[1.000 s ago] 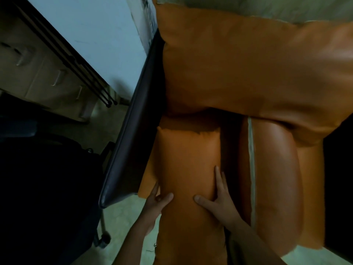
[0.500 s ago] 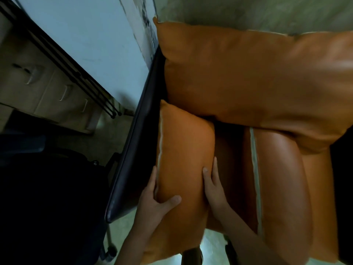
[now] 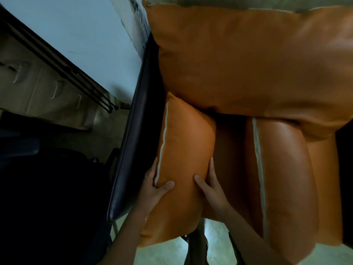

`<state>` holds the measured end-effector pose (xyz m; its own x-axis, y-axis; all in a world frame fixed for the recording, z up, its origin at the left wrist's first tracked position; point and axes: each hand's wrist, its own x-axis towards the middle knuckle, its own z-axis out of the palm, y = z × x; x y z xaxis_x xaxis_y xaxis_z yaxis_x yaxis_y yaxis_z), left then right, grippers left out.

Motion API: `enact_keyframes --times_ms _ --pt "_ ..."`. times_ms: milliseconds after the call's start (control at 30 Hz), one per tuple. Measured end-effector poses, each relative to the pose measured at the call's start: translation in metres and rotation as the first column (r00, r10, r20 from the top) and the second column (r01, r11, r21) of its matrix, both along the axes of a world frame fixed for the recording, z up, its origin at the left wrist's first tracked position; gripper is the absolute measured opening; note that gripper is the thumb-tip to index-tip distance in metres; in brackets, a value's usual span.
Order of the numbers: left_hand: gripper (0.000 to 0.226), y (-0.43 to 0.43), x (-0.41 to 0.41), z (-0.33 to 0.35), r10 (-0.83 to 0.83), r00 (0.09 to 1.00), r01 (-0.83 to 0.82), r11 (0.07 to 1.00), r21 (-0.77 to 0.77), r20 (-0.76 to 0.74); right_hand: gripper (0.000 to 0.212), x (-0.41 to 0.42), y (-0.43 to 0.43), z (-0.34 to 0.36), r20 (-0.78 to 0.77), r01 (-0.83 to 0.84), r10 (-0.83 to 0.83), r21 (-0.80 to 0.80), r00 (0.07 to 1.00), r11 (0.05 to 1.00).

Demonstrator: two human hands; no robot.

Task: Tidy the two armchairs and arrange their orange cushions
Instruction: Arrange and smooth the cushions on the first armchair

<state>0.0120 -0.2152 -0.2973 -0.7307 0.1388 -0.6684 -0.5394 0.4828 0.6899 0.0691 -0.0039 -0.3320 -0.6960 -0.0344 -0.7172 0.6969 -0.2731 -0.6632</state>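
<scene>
Looking down into dark-sided armchair (image 3: 133,140), orange all round.
Big back cushion (image 3: 248,60) lies across top; side cushion (image 3: 183,146) stands on edge vs chair's L side, top touching back cushion; left hand (image 3: 152,186) & right hand (image 3: 212,188) grip its flanks, thumbs on front.

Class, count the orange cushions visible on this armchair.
4. Large orange leather back cushion at top; narrow orange cushion held between left hand and right hand, beside the dark armrest; rounded orange cushion with pale seam at right; orange seat pad beneath. More may be hidden.
</scene>
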Motion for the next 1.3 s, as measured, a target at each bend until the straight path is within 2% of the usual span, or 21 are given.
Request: enact_keyframes --times_ms 167,367,600,733,967,1300 --pt "0.104 -0.004 -0.001 0.008 0.041 0.999 -0.041 0.999 -0.007 -0.031 0.089 -0.003 -0.008 0.001 -0.017 -0.002 0.002 0.013 1.000 1.000" --pt "0.094 -0.016 0.011 0.007 0.129 0.991 -0.130 0.989 -0.070 -0.020 0.093 -0.028 -0.027 -0.005 -0.029 -0.176 0.181 0.135 0.983 0.975" --pt "0.116 -0.001 0.026 0.006 0.044 0.994 -0.060 0.982 -0.179 -0.096 0.091 -0.013 -0.021 -0.004 0.000 -0.077 0.077 0.047 0.997 0.996" --pt "0.112 -0.009 0.020 0.002 0.052 0.994 -0.067 0.986 -0.151 -0.101 0.085 -0.016 -0.027 -0.006 -0.027 -0.060 0.062 0.067 0.998 0.996" --pt "0.103 -0.003 -0.045 -0.008 -0.041 0.984 0.012 0.986 -0.164 -0.174 0.080 -0.069 -0.037 -0.016 -0.085 0.106 -0.099 0.086 0.991 0.991" --pt "0.104 -0.004 -0.050 -0.011 -0.066 0.981 0.038 0.987 -0.156 -0.182 0.087 -0.071 -0.023 -0.014 -0.125 0.027 -0.008 0.158 0.992 0.987"
